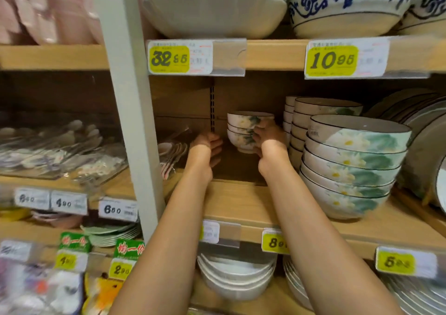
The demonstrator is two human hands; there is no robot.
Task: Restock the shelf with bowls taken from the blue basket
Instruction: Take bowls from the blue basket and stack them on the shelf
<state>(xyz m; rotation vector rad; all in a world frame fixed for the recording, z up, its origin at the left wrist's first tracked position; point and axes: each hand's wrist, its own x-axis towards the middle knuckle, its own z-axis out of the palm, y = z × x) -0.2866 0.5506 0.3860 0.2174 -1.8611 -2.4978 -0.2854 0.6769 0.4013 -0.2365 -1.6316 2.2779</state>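
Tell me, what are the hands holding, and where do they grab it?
The right hand grips the stack of small bowls by its right side, fingers curled around it. The left hand holds nothing.

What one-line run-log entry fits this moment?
step: shelving bowls | small bowl stack: upright, deep on middle shelf | right hand: grips stack | left hand: beside stack, not touching | blue basket: not in view
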